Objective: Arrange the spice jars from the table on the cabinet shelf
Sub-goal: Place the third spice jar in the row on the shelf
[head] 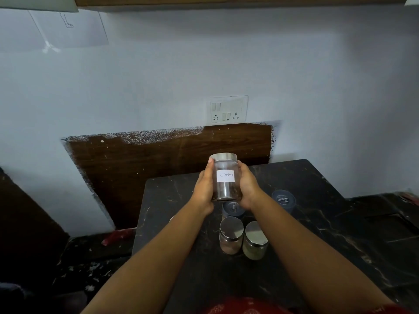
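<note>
A clear glass jar [226,177] with a steel lid and a white label reading "cloves" is held upright above the dark table [317,223]. My left hand [203,189] grips its left side and my right hand [248,185] grips its right side. Below it on the table stand two steel-lidded glass jars, one [230,235] with pale reddish contents and one [255,241] with greenish contents. Two blue-lidded jars sit further back: one [233,208] partly hidden under my hands, the other [283,199] to the right.
A switch and socket plate [226,109] is on the blue wall above a brown wooden panel [170,155]. A wooden edge [226,0] runs along the top of the view. Dark floor lies left of the table.
</note>
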A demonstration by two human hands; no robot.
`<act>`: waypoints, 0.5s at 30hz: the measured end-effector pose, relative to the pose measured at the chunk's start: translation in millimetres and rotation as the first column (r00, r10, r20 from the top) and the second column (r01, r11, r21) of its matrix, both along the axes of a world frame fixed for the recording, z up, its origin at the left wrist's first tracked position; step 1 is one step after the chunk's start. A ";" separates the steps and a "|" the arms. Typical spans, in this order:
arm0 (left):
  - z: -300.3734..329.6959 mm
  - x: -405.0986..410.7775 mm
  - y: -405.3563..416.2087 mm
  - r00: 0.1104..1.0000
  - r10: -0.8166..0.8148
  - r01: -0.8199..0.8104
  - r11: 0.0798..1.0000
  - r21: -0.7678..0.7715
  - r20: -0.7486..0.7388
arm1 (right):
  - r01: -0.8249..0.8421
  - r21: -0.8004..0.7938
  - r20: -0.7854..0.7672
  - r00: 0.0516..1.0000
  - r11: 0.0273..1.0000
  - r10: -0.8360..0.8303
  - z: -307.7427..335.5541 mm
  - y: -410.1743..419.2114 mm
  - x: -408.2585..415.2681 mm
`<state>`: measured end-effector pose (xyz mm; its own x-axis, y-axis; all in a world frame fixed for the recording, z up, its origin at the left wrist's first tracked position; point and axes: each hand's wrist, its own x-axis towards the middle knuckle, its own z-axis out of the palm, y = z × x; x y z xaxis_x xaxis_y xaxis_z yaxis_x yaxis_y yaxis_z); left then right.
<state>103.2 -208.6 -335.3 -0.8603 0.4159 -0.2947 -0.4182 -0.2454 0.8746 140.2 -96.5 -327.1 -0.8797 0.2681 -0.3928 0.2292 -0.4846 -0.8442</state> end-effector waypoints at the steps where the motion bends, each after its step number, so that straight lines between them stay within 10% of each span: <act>1: 1.0 2.0 1.3 1.000 0.001 -0.001 1.000 0.004 0.004 | 0.000 0.003 -0.002 1.000 1.000 0.000 0.7 0.6 1.6; 15: 18.9 6.0 7.2 0.997 0.034 -0.038 0.997 -0.064 -0.074 | -0.232 0.406 -0.127 0.943 0.884 0.306 5.4 12.1 35.5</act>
